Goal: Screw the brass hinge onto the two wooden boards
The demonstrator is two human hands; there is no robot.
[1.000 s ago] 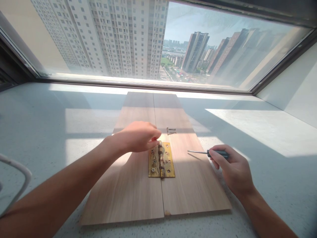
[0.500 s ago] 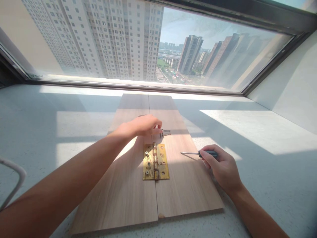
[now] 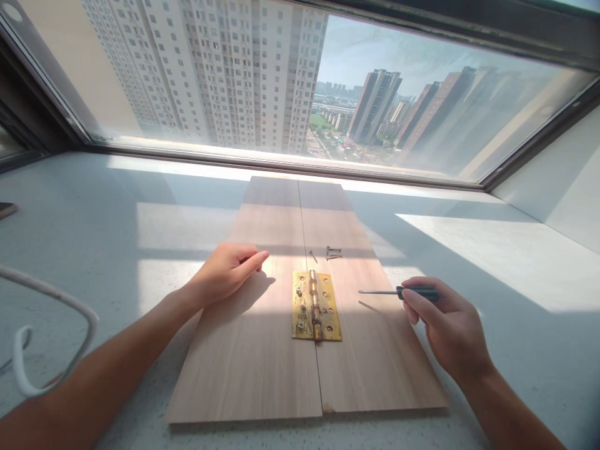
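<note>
A worn brass hinge (image 3: pixel 335 325) lies open across the seam between the left wooden board (image 3: pixel 253 375) and the right wooden board (image 3: pixel 379 375). Screw heads show in its left leaf; the right leaf has bare holes. Beyond the hinge, several loose screws (image 3: pixel 334 257) lie grouped, and a single screw (image 3: pixel 313 256) rests closer to the seam. My left hand (image 3: pixel 229 272) is over the left board, thumb and fingers pressed together; whatever they may hold is hidden. My right hand (image 3: pixel 450 319) grips a screwdriver (image 3: pixel 424 293) by its dark handle, its shaft pointing left above the right board.
The boards rest on a speckled pale sill (image 3: pixel 515 350) below a dark-framed window (image 3: pixel 281 169). A white cable (image 3: pixel 56 289) curls at the left, near my forearm. Part of a dark object (image 3: pixel 7 210) shows at the left edge.
My left hand has drawn back from the loose screws to the left board. My right hand still holds the screwdriver in nearly the same place. The view has shifted left.
</note>
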